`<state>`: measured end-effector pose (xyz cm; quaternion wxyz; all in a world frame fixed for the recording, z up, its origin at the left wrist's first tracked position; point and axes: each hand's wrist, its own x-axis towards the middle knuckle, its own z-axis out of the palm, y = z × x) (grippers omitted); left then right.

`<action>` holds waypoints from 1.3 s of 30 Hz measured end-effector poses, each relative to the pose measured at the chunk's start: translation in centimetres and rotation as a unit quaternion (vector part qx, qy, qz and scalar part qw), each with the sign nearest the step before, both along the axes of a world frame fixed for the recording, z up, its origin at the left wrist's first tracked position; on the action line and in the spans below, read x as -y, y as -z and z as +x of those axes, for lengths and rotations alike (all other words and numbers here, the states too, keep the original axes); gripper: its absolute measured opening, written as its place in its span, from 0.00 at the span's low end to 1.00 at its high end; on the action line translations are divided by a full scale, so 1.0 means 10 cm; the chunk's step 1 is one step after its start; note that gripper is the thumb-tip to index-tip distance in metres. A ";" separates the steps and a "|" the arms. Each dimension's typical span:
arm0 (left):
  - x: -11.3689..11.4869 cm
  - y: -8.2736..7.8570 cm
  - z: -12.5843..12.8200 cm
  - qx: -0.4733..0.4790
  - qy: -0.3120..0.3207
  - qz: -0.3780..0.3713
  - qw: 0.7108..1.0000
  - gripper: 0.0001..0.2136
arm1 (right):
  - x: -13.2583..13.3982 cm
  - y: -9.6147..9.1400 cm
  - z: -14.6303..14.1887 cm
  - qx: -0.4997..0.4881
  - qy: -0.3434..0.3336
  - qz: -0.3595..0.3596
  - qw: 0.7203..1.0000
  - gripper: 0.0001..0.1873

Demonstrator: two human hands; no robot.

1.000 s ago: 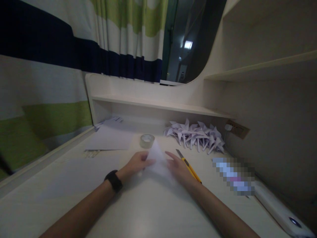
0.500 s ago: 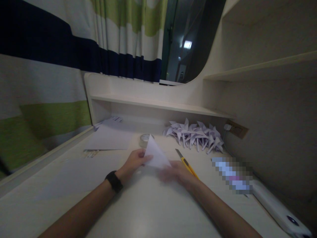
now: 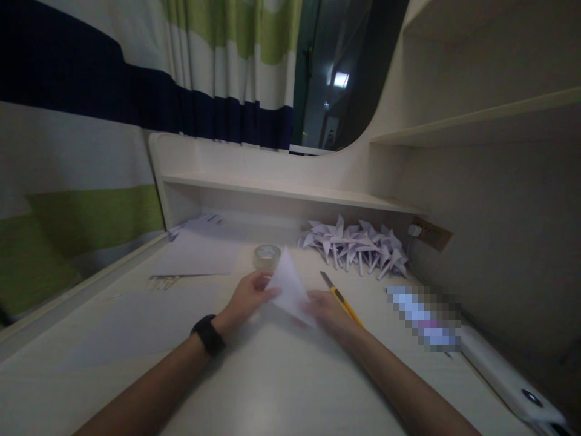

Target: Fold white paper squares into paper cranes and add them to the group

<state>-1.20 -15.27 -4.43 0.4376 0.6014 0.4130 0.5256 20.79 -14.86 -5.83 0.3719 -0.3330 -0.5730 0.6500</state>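
A folded piece of white paper (image 3: 288, 284), pointed at the top, is held between my two hands above the desk. My left hand (image 3: 249, 298) pinches its left edge, thumb in front. On the paper's right side, my right hand (image 3: 327, 310) is closed on it, its fingertips blurred by motion. Just beyond the paper lies a roll of clear tape (image 3: 267, 257). A yellow utility knife (image 3: 344, 301) with its blade out rests beside my right hand, partly covered by it.
Many white paper pinwheels (image 3: 356, 245) are heaped at the back right. White sheets (image 3: 200, 248) lie at the back left, with another sheet (image 3: 136, 324) nearer. A pixelated object (image 3: 424, 318) and a long white device (image 3: 503, 375) sit along the right wall, below a socket (image 3: 431, 233).
The paper has turned, its tip shifting right. My right hand has gone from a blurred place at the lower edge to a grip on the right side. The view has shifted slightly.
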 end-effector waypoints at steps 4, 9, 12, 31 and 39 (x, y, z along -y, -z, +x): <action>0.03 0.02 0.03 -0.022 0.052 0.001 0.998 0.26 | 0.01 0.01 -0.03 -0.047 0.029 -0.011 0.998 0.25; 0.12 0.02 0.14 -0.024 0.023 0.007 0.999 0.28 | 0.06 -0.02 -0.05 -0.104 0.062 -0.012 0.993 0.24; 0.17 -0.01 0.19 -0.038 -0.036 0.018 0.998 0.18 | 0.06 -0.02 -0.07 -0.125 0.101 -0.011 0.987 0.24; 0.32 -0.01 0.29 -0.071 -0.143 0.076 0.984 0.12 | 0.20 -0.13 -0.19 -0.104 0.188 0.052 0.975 0.30; 0.34 -0.02 0.33 -0.050 -0.153 0.059 0.985 0.12 | 0.18 -0.12 -0.17 -0.107 0.194 0.047 0.974 0.30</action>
